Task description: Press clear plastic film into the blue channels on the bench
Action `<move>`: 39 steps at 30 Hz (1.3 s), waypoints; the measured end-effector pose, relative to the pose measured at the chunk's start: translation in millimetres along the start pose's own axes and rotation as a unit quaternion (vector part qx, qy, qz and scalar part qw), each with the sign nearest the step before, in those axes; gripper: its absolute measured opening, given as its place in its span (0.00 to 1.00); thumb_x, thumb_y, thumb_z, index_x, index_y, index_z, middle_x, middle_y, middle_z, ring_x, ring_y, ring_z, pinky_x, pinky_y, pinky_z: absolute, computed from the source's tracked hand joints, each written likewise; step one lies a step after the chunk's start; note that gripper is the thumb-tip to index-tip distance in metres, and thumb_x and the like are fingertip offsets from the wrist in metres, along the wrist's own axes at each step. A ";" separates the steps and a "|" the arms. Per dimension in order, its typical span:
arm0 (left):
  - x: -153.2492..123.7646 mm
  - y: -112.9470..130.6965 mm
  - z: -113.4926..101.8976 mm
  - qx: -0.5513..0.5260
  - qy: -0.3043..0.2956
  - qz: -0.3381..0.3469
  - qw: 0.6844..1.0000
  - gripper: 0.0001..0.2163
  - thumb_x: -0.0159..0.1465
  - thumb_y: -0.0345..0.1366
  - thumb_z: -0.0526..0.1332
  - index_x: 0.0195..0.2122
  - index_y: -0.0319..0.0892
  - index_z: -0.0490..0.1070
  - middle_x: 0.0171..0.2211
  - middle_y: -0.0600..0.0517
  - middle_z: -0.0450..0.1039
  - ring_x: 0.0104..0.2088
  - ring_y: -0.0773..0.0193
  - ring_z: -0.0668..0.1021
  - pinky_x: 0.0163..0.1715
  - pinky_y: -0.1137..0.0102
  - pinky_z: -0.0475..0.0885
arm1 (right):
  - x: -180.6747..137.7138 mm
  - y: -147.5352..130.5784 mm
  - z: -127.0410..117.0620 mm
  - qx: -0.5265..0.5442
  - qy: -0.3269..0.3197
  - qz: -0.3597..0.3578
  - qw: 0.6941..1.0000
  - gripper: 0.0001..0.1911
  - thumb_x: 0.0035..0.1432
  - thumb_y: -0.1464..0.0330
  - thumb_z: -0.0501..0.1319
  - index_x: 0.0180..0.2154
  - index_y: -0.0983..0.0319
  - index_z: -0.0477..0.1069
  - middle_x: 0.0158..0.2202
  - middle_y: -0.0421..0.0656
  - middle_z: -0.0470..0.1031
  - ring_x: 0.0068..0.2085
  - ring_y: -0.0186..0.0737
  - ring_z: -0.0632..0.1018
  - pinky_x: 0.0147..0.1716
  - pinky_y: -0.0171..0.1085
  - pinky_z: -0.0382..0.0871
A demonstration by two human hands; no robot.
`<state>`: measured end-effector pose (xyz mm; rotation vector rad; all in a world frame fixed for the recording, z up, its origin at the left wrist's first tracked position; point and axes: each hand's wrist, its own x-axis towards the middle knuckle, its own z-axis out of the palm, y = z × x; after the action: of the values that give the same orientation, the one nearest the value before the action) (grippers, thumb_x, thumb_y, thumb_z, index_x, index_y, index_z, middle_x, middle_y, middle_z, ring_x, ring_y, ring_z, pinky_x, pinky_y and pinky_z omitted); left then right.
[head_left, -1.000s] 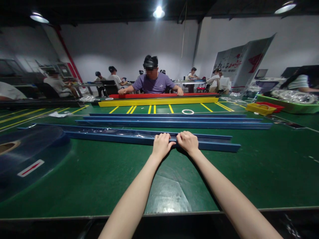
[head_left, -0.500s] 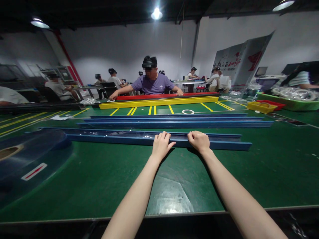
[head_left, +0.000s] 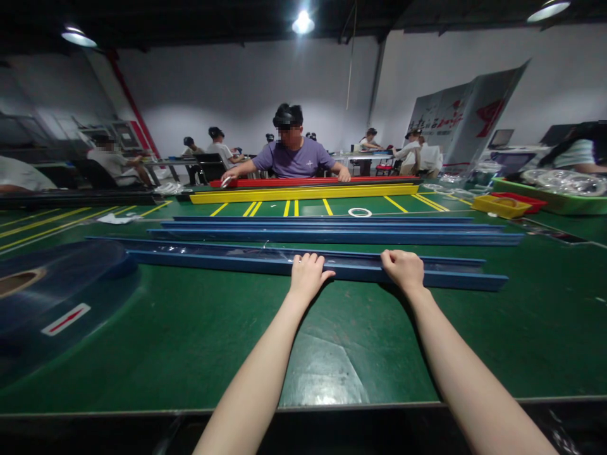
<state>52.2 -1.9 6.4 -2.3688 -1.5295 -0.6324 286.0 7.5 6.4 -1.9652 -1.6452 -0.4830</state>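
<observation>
A long blue channel strip [head_left: 227, 261] lies across the table in front of me, with shiny clear film in its trough. My left hand [head_left: 308, 273] rests over its near wall, fingers together and hooked into the trough, thumb out to the side. Farther right, my right hand [head_left: 404, 270] is closed in a fist around the same near wall; what its fingertips press on is hidden. The strip's right end sticks out beyond that hand, and its left end runs behind a large film-wrapped blue roll [head_left: 95, 265].
More blue strips [head_left: 332, 236] lie parallel just beyond. Farther back are a yellow strip [head_left: 303, 193], a red strip [head_left: 284, 182] handled by a co-worker [head_left: 296, 155], and a white ring [head_left: 360, 213]. Yellow tray [head_left: 500, 205] and green basin [head_left: 559, 199] stand at right.
The blue channel strip has slid to the right, and my right hand has moved right with it. My left hand has stayed in about the same place.
</observation>
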 end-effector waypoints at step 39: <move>6.3 -12.4 1.0 -0.064 -0.026 -0.010 0.998 0.14 0.56 0.49 0.58 0.33 0.43 0.65 0.34 0.53 0.73 0.37 0.61 0.72 0.36 0.68 0.57 | 1.8 -0.6 -5.1 -0.006 -0.046 0.025 0.999 0.23 0.54 0.60 0.45 0.25 0.60 0.76 0.28 0.46 0.77 0.29 0.39 0.73 0.24 0.33 0.51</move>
<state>43.4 8.8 8.3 -2.4850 -1.5799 -0.6982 286.1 6.0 11.6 -2.0589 -1.6479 -0.3891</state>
